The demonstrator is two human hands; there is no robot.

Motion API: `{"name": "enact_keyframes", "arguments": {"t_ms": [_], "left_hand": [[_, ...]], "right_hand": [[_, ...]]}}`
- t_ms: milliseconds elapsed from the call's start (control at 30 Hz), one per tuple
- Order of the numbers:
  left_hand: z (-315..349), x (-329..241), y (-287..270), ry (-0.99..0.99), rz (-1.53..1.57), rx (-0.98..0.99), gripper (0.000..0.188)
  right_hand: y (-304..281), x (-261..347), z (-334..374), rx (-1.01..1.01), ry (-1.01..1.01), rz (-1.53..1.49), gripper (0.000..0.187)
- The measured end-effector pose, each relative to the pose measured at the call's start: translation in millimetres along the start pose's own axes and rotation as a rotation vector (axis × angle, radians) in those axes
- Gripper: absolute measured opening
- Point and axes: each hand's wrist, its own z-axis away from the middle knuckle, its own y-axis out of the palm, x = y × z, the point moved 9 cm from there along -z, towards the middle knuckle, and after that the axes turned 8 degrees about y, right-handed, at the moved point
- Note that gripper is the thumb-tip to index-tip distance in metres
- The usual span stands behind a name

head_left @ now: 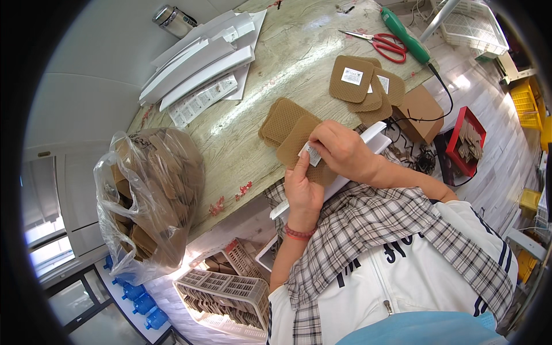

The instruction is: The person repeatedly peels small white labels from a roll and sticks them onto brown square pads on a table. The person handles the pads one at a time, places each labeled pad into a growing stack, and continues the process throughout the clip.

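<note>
At the table's near edge, my left hand grips a brown textured pad with rounded corners, its thumb pressed by a white label. My right hand is closed, its fingertips pinched at the upper end of that label on the pad. Just beyond lies a small pile of plain brown pads. Farther right, several overlapping pads bear white labels. Under my wrists, across my lap, rests a folded white strip, partly hidden by my hands and forearms.
A clear plastic bag full of brown pieces stands at left. White label sheets and a flask lie at the far left. Red-handled scissors and a green corded tool are far right. Crates stand below the table.
</note>
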Motion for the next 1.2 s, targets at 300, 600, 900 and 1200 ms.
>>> {"name": "enact_keyframes", "arguments": {"t_ms": [300,600,900,1200], "left_hand": [[3,-2,7,0.022,-0.018,0.031,0.037],[5,0,7,0.02,-0.047,0.045,0.038],[6,2,20,-0.023,-0.133,0.107,0.038],[0,10,26,-0.046,-0.252,0.119,0.042]], "right_hand": [[-2,-3,2,-0.027,0.022,-0.038,0.03],[-15,-21,2,-0.025,0.271,-0.05,0.053],[13,-78,25,0.26,0.828,-0.734,0.023],[-4,-85,30,0.134,0.837,-0.765,0.025]]}}
